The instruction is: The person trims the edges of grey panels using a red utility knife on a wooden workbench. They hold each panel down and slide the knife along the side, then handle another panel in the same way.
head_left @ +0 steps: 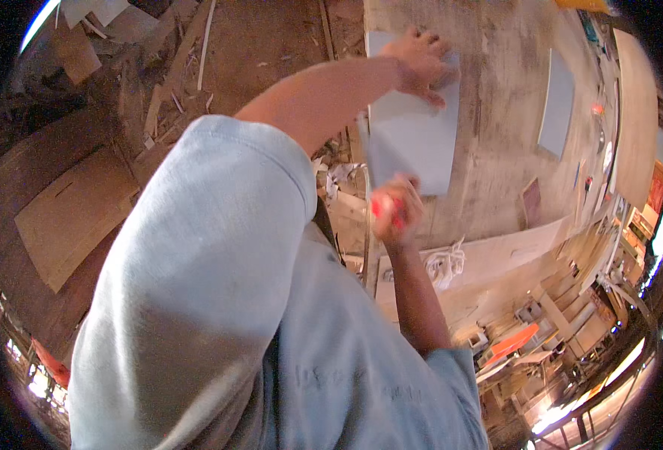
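A pale blue-grey flat sheet (421, 139) lies on the worn wooden tabletop (492, 127), along its left edge. My left hand (423, 66) is spread out flat on the far part of this sheet, fingers apart, pressing on it. At the sheet's near end, my right hand (399, 210) is closed round a red-handled tool (385, 209). Motion smears that hand, and its fingers cover most of the tool. A grey wedge shape runs over the sheet beyond the hand; whether it is a blade or a shadow, I cannot tell.
Another pale sheet (556, 105) lies farther right, with a small brown wood piece (531, 202) nearer. White cord (445, 264) is bundled on a long board (507, 251) by my right forearm. Wood scraps (80, 52) litter the floor at left; a brown panel (76, 214) lies there.
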{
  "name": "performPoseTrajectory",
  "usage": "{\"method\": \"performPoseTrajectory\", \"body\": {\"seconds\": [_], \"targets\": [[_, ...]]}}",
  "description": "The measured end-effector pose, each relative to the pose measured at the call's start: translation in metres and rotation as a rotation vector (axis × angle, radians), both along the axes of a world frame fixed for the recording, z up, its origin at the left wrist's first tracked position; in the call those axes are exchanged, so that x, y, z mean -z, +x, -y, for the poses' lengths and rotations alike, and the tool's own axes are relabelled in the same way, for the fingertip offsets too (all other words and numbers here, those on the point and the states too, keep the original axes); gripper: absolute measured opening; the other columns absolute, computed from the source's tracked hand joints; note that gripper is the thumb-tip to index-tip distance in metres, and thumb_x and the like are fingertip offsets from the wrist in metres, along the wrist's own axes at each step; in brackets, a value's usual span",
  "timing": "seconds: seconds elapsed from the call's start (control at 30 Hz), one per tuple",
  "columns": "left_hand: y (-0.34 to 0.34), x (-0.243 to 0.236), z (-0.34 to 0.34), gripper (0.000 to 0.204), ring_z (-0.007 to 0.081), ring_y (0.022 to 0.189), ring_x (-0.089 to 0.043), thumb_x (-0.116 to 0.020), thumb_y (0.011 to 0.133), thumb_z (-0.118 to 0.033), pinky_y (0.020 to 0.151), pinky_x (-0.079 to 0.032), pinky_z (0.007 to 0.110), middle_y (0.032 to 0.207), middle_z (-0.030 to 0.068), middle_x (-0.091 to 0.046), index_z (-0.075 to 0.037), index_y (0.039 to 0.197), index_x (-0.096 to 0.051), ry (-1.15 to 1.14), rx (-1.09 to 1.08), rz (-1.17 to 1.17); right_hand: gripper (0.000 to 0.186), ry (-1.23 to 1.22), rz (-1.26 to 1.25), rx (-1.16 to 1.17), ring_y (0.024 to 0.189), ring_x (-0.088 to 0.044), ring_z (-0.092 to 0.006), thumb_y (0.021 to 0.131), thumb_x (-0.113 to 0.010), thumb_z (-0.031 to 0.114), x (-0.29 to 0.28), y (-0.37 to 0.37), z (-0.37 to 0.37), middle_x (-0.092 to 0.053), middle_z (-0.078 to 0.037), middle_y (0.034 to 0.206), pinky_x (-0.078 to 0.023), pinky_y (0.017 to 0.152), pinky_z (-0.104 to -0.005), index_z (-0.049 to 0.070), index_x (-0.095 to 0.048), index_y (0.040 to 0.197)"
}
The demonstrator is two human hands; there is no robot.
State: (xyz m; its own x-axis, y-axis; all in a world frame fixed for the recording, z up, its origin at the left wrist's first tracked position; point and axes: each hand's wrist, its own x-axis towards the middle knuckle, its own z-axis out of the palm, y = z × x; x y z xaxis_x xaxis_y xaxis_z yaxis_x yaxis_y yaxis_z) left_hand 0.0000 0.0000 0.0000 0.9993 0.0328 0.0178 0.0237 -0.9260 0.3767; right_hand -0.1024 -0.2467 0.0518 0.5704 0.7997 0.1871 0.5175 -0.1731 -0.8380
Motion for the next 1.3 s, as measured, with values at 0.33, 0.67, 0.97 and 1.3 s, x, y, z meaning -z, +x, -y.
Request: {"method": "performPoseTrajectory", "body": {"seconds": [0.33,0.67,0.97,1.3], "targets": [[0.005,-0.003,-0.009,0.08,0.0369,0.143,-0.037,-0.064,0.075,-0.081,0.113,-0.034,0.056,0.154,0.0112,-0.043,-0.04,0.143,-0.054,0.076,-0.017,0.032,0.018,0.005,0.137,-0.03,0.071,-0.06,-0.0264,0.091,-0.05,0.012,0.005,0.003,-0.013,-0.063,-0.007,0.074,-0.045,0.091,-0.0469,0.008,-0.06,0.077],[0.004,-0.012,-0.014,0.081,0.0359,0.143,-0.036,-0.062,0.075,-0.083,0.113,-0.035,0.056,0.153,0.0112,-0.044,-0.042,0.144,-0.052,0.084,-0.009,-0.018,0.023,0.039,0.089,0.014,0.068,-0.062,-0.0204,0.093,-0.052,0.023,0.014,-0.003,-0.006,-0.064,-0.004,0.068,-0.044,0.095,-0.049,0.01,-0.058,0.076],[0.003,-0.002,-0.014,0.078,0.0365,0.141,-0.039,-0.062,0.076,-0.082,0.111,-0.037,0.056,0.153,0.0118,-0.043,-0.042,0.143,-0.053,0.12,-0.014,0.091,0.017,0.045,0.065,-0.036,0.068,-0.061,-0.022,0.091,-0.052,0.018,-0.015,-0.003,-0.013,-0.065,-0.004,0.069,-0.044,0.095,-0.0507,0.008,-0.058,0.078],[0.0,-0.012,-0.017,0.086,0.0343,0.146,-0.032,-0.066,0.078,-0.077,0.115,-0.027,0.057,0.157,0.0116,-0.038,-0.039,0.152,-0.043,0.084,-0.023,0.086,0.019,-0.29,-0.196,0.008,0.075,-0.06,-0.0308,0.095,-0.061,0.022,-0.04,-0.041,0.067,-0.059,-0.012,0.075,-0.048,0.072,-0.0414,0.005,-0.062,0.086]]}}
